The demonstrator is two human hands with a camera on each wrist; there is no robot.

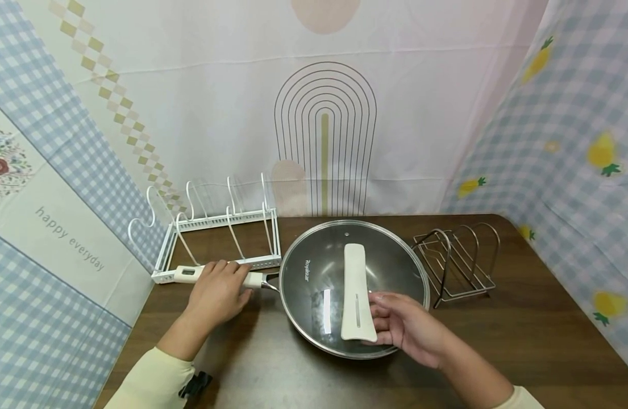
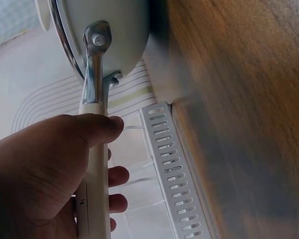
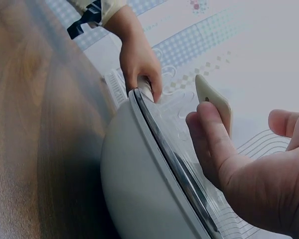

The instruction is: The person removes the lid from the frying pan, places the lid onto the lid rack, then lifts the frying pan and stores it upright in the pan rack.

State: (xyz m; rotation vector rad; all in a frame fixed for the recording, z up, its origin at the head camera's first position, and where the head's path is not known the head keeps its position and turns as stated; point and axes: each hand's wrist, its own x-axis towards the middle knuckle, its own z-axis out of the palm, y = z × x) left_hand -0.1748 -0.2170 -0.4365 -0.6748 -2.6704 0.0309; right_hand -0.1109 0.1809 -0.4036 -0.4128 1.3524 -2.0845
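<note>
A wok [image 3: 134, 169] with a cream-white outside stands on the table, its glass lid [image 1: 319, 244] in place. My left hand [image 1: 219, 292] grips the wok's long cream handle [image 2: 95, 174], fingers curled beneath and thumb along it in the left wrist view. Across the lid runs a flat cream lid handle [image 1: 356, 284]. On its right side is my right hand [image 1: 408, 329], fingertips at the handle's edge. In the right wrist view those fingers look fairly straight, and the thumb stands apart from the handle.
Behind the left hand, a white rack [image 1: 221, 264] with tall curved dividers stands on the brown table [image 1: 523, 346]. A smaller metal wire rack [image 1: 462, 284] is right of the wok. Patterned cloths [image 1: 421, 113] hang behind and along both sides.
</note>
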